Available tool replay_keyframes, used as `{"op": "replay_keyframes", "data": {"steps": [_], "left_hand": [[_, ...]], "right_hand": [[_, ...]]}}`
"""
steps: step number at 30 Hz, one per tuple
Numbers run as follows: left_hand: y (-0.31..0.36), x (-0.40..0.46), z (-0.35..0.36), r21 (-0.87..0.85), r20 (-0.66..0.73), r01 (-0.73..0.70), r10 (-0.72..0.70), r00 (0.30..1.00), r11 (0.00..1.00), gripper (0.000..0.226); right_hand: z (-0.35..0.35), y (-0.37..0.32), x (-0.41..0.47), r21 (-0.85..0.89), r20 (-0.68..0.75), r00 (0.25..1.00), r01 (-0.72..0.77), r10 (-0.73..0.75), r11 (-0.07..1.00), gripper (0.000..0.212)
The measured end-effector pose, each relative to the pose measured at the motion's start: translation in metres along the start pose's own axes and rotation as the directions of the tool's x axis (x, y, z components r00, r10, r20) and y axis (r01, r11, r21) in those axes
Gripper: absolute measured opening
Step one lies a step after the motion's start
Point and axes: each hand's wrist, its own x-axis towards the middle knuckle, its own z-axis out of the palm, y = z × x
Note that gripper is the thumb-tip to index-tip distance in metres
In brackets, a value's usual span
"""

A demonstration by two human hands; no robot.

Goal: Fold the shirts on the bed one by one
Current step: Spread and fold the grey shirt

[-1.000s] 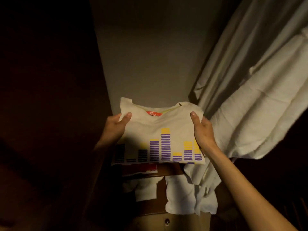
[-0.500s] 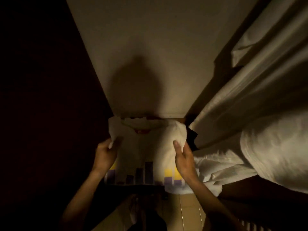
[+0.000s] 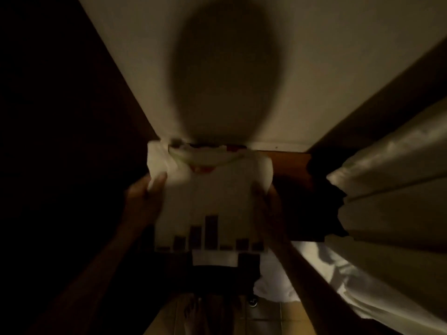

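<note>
A folded white shirt [image 3: 212, 192] with a bar-chart print and a red neck label is held flat in front of me, low against the wall. My left hand [image 3: 145, 197] grips its left edge, thumb on top. On the other side my right hand [image 3: 264, 201] grips the right edge. Another white cloth [image 3: 212, 258] shows just below the shirt. The frame is dark and blurred.
A pale wall [image 3: 290, 68] with my shadow fills the top. A brown wooden surface [image 3: 287, 163] runs under the shirt's far edge. White bedding [image 3: 391, 209] bulks at the right. Tiled floor [image 3: 266, 320] shows at the bottom. The left side is black.
The view has tilted down and closer to the wall. The shirt, still held at both sides, has moved toward the wooden surface by the wall.
</note>
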Motion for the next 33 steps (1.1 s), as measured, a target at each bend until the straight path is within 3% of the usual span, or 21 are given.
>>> {"op": "replay_keyframes", "data": {"steps": [3, 7, 10, 15, 20, 24, 27, 29, 33], "left_hand": [[-0.016, 0.064, 0.014, 0.112, -0.093, -0.076, 0.086, 0.992, 0.991, 0.04], [-0.083, 0.108, 0.042, 0.093, -0.077, 0.112, -0.105, 0.992, 0.989, 0.037], [-0.13, 0.098, 0.048, 0.142, -0.073, 0.307, -0.299, 0.951, 0.941, 0.039], [-0.148, 0.062, 0.044, 0.146, -0.096, 0.319, -0.307, 0.947, 0.936, 0.053], [-0.135, 0.062, 0.037, 0.357, -0.221, 0.136, -0.058, 0.973, 0.924, 0.034], [-0.146, 0.053, 0.037, 0.332, -0.098, 0.272, -0.254, 0.962, 0.903, 0.04], [-0.14, 0.049, 0.039, 0.405, -0.165, 0.235, -0.183, 0.969, 0.883, 0.041], [-0.134, 0.043, 0.04, 0.444, -0.158, 0.212, -0.157, 0.975, 0.871, 0.043], [-0.129, 0.036, 0.038, 0.569, -0.144, 0.186, -0.125, 0.982, 0.801, 0.045]], "right_hand": [[0.025, -0.001, 0.062, -0.082, -0.015, 0.996, 0.09, -0.092, 0.993, 0.016], [0.027, 0.047, 0.129, -0.288, 0.069, 0.998, 0.006, 0.015, 0.958, 0.046], [0.012, 0.086, 0.138, -0.321, 0.075, 0.98, -0.154, 0.187, 0.934, 0.047], [-0.007, 0.117, 0.116, -0.392, 0.118, 0.977, -0.116, 0.175, 0.913, 0.034], [-0.009, 0.124, 0.104, -0.435, 0.109, 0.993, 0.012, 0.039, 0.901, 0.027], [-0.009, 0.136, 0.093, -0.553, 0.083, 0.995, -0.001, 0.057, 0.833, 0.03], [-0.006, 0.133, 0.079, -0.536, 0.076, 0.982, 0.186, -0.172, 0.824, 0.047], [-0.007, 0.131, 0.069, -0.584, 0.163, 0.923, 0.376, -0.35, 0.72, 0.062], [-0.015, 0.126, 0.055, -0.754, 0.434, 0.823, 0.555, -0.367, 0.353, 0.063]]}}
